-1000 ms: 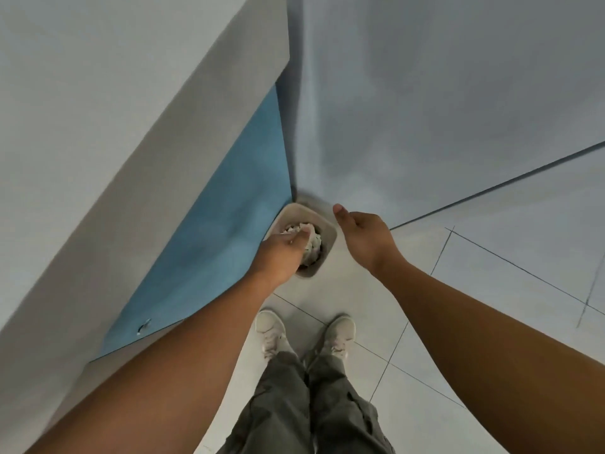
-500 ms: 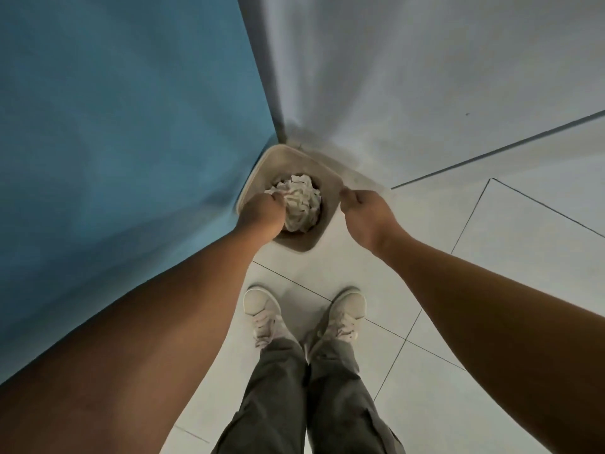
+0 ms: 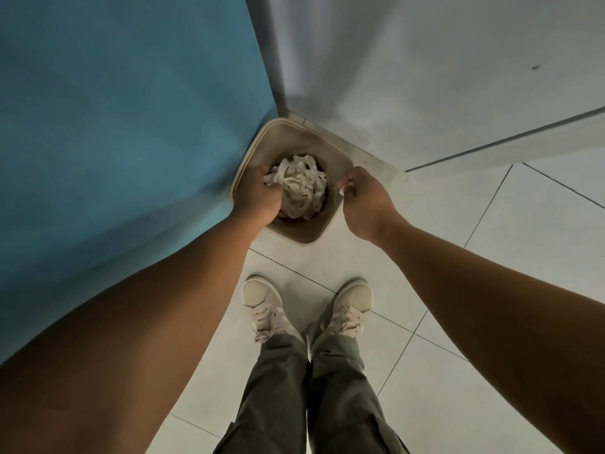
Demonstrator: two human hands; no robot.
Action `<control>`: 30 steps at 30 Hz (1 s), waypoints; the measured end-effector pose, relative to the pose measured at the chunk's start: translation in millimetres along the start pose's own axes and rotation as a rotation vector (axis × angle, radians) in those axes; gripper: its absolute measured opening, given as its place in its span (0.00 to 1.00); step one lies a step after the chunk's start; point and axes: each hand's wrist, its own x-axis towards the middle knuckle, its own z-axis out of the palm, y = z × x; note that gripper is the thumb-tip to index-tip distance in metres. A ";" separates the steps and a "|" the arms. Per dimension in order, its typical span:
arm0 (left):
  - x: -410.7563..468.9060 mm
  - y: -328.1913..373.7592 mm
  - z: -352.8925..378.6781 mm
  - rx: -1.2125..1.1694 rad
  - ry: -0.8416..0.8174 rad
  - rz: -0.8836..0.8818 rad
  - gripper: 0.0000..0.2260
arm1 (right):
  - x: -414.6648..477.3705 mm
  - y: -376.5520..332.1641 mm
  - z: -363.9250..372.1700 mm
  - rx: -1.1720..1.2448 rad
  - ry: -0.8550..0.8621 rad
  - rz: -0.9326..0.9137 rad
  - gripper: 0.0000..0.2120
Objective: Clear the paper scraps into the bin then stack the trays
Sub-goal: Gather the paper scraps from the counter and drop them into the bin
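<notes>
Gripping w/ both: L hand is down inside the bin, fingers curled into the paper scraps on the wad's left side. R hand is at the bin's right rim, fingers curled tight, pinching a small white scrap at the fingertips. Can't tell if it touches the rim.

Counts: 1 bin, 1 wad of scraps in it, 2 hands, 2 shoes.

Scraps: long narrow strips, off-white to cream, tangled & crumpled into one loose ball in the middle of the bin, w/ tan wall showing on the far, near & right sides.

Bin: tan, squarish w/ rounded corners, paler rim, open top. It stands on the floor in the corner btwn the blue panel on the left & the white wall behind, its left rim right against the panel.

Shoes: pale, laced, toes toward the bin, apart from it, under grey-green trousers. Floor: white tiles w/ dark joint lines.
</notes>
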 end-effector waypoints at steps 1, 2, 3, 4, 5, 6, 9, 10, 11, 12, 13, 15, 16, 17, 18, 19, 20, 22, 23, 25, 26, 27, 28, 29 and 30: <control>-2.1 -2.3 -1.7 -0.006 0.002 0.008 0.20 | -0.1 -4.5 0.6 0.000 -0.003 -0.011 0.13; -3.9 -3.8 -3.8 -0.009 0.001 0.018 0.19 | 0.3 -9.5 1.7 -0.003 -0.005 -0.023 0.12; -4.2 -5.3 -5.7 -0.012 -0.001 0.026 0.19 | 1.4 -15.0 3.0 -0.018 -0.006 -0.043 0.12; -4.9 -6.3 -8.0 -0.010 0.002 0.032 0.18 | 4.0 -20.2 5.6 -0.056 -0.005 -0.077 0.12; -4.6 -7.2 -10.3 -0.007 0.013 0.040 0.18 | 7.9 -25.4 9.3 -0.103 -0.004 -0.118 0.11; -3.4 -8.5 -12.0 0.000 0.029 0.060 0.19 | 13.3 -29.9 13.7 -0.143 0.001 -0.157 0.11; 1.7 -14.1 -14.8 0.007 0.077 0.101 0.17 | 31.1 -38.3 30.0 -0.305 -0.037 -0.229 0.12; 2.8 -15.9 -14.9 0.007 0.083 0.105 0.17 | 35.5 -38.8 35.5 -0.344 -0.054 -0.229 0.14; 4.1 -18.5 -14.4 0.001 0.087 0.107 0.16 | 38.0 -38.2 40.1 -0.348 -0.065 -0.232 0.15; 3.7 -20.3 -13.9 -0.007 0.091 0.111 0.16 | 39.2 -36.3 44.6 -0.335 -0.073 -0.242 0.16; 3.1 -21.3 -13.9 -0.013 0.097 0.112 0.17 | 39.2 -34.4 47.6 -0.327 -0.069 -0.259 0.17; 0.1 -20.8 -15.1 0.000 0.110 0.123 0.17 | 35.5 -28.4 50.2 -0.291 -0.038 -0.278 0.19; -1.7 -19.9 -16.0 0.012 0.117 0.128 0.18 | 31.9 -25.3 49.3 -0.264 -0.020 -0.273 0.21; -3.5 -18.6 -16.9 0.024 0.122 0.128 0.18 | 27.6 -22.3 46.9 -0.239 -0.008 -0.263 0.22; -6.7 -16.0 -17.8 0.038 0.127 0.130 0.18 | 21.6 -21.1 42.4 -0.222 0.000 -0.245 0.23; -11.5 -11.9 -19.0 0.055 0.127 0.132 0.18 | 14.8 -20.5 36.5 -0.214 0.006 -0.227 0.24; -18.4 -6.3 -21.2 0.080 0.125 0.143 0.18 | 6.7 -21.5 29.7 -0.216 0.015 -0.212 0.24; -36.8 10.6 -27.3 0.136 0.105 0.173 0.18 | -11.3 -25.2 13.3 -0.234 0.029 -0.203 0.24; -47.6 21.7 -30.8 0.163 0.095 0.188 0.19 | -21.1 -28.7 3.2 -0.232 0.037 -0.211 0.24; -71.2 44.9 -39.3 0.259 0.095 0.234 0.19 | -43.7 -41.3 -21.0 -0.199 0.059 -0.218 0.24; -83.2 57.1 -44.0 0.309 0.102 0.267 0.20 | -55.7 -50.7 -34.4 -0.186 0.076 -0.224 0.24; -97.4 70.9 -50.4 0.349 0.121 0.302 0.22 | -68.1 -60.9 -47.6 -0.182 0.093 -0.241 0.23; -112.9 85.6 -56.4 0.364 0.145 0.341 0.22 | -80.6 -71.9 -61.3 -0.185 0.110 -0.257 0.23; -130.6 101.3 -62.5 0.352 0.165 0.368 0.19 | -92.3 -82.2 -74.6 -0.189 0.122 -0.271 0.22; -148.5 115.6 -68.9 0.334 0.182 0.394 0.17 | -104.6 -93.7 -87.6 -0.190 0.132 -0.279 0.22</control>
